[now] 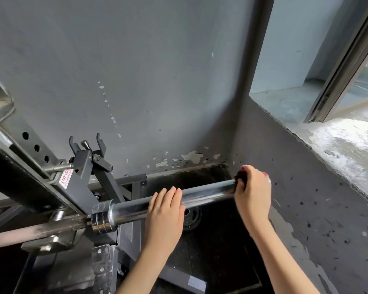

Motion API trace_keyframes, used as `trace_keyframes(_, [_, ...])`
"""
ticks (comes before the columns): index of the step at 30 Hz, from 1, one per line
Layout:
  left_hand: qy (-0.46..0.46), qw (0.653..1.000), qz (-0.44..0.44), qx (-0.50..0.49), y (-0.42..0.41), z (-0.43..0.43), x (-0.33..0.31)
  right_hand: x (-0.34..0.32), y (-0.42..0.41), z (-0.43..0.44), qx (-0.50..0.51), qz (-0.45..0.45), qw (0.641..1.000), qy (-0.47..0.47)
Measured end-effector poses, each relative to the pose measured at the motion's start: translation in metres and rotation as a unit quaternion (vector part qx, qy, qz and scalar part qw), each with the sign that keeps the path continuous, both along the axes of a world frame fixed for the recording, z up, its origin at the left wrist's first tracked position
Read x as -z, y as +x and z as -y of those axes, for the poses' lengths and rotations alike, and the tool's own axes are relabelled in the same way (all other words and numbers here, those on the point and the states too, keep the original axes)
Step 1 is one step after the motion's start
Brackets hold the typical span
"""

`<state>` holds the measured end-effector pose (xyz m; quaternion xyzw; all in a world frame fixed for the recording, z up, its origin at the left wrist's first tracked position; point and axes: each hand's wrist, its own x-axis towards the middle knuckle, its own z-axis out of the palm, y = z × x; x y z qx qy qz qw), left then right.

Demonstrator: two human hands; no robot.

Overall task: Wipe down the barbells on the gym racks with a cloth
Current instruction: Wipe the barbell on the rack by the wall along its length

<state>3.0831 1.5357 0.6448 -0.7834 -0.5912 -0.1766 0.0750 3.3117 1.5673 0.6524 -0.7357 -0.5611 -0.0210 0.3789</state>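
Rack (83,166): left of the left hand, carrying the bar.
Barbell (132,209): chrome sleeve, under both hands.
Left hand (165,209): fingers straight, pressed together, laid over the sleeve.
Right hand (253,194): curled round dark cloth (241,176) at the sleeve's end.

Left hand (165,209) flat with straight fingers; right hand (253,194) tightly curled.

Your barbell (206,195) lay nearly level on the rack (83,166), its sleeve rising slightly toward the right. The sleeve was bright chrome with a ribbed collar at its inner end; the shaft left of that collar was dull and grimy. The cloth (241,176) was dark, bunched small against the sleeve's far tip, mostly hidden in your right hand (253,194).
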Motion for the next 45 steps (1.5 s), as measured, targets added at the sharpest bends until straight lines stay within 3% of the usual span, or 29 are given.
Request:
trace_keyframes(4, [-0.003, 1.0, 0.005, 0.009, -0.003, 0.0, 0.001, 0.003, -0.016, 0.014, -0.153, 0.055, 0.987, 0.012])
trace_keyframes(9, [-0.011, 1.0, 0.005, 0.018, -0.005, 0.001, -0.001, 0.007, 0.017, 0.0, -0.028, 0.025, 0.999, -0.018])
trace_keyframes(12, [-0.023, 1.0, 0.01, 0.011, -0.004, 0.001, -0.003, 0.01, -0.025, 0.007, -0.075, 0.006, 0.997, 0.007])
trace_keyframes(16, [-0.042, 0.999, 0.002, 0.021, -0.007, 0.002, -0.004, 0.011, -0.034, 0.018, -0.184, 0.072, 0.98, 0.015])
trace_keyframes(18, [-0.053, 0.998, -0.007, 0.03, -0.011, 0.002, -0.005, 0.009, -0.016, 0.012, -0.145, 0.081, 0.986, 0.009])
trace_keyframes(21, [-0.056, 0.997, -0.011, 0.044, -0.015, 0.002, -0.006, 0.008, -0.021, 0.006, -0.053, 0.021, 0.998, 0.019])
trace_keyframes(26, [-0.107, 0.992, 0.018, 0.062, -0.019, 0.002, -0.015, 0.013, -0.067, 0.019, -0.187, 0.074, 0.979, 0.012])
trace_keyframes(28, [-0.099, 0.992, 0.027, 0.066, -0.023, 0.003, -0.017, 0.012, -0.058, 0.017, -0.169, 0.103, 0.98, 0.007])
trace_keyframes(32, [-0.071, 0.995, 0.039, 0.054, -0.04, 0.01, -0.021, 0.012, -0.066, 0.016, -0.092, 0.055, 0.994, 0.018])
trace_keyframes(45, [-0.011, 0.992, 0.106, -0.063, -0.128, 0.031, -0.007, 0.009, -0.147, 0.028, -0.169, 0.085, 0.982, -0.003])
